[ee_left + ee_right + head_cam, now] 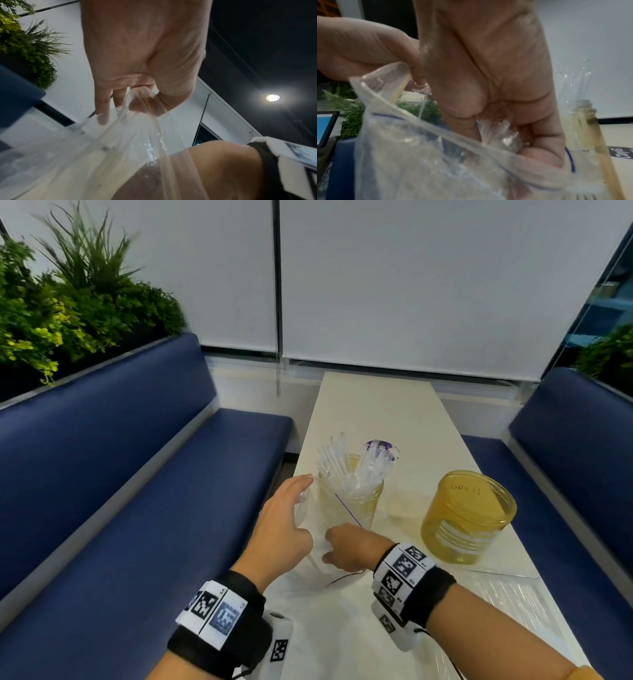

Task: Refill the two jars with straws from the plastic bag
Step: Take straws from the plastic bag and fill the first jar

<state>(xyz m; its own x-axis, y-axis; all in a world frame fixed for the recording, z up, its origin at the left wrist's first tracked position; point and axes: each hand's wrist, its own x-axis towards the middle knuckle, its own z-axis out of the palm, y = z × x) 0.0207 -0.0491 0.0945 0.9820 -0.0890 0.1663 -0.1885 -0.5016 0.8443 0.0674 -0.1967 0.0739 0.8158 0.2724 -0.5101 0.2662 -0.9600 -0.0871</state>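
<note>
On long white table (376, 412), clear plastic bag (317, 546) sits just in front of near yellow-tinted glass jar (363, 501), already stuffed with clear wrapped straws (337, 463). Left hand (284, 525) pinches bag rim open; right hand (349, 547) is inside, curled round a straw bundle. Second yellow jar (467, 517) looks empty. Risk: thin film snags the bundle on pull-out, spilling straws or nudging the near jar.

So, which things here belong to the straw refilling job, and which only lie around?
Job: plastic bag, straws, near jar, empty jar, left hand, right hand.
Around: plants, blue benches, blinds.
</note>
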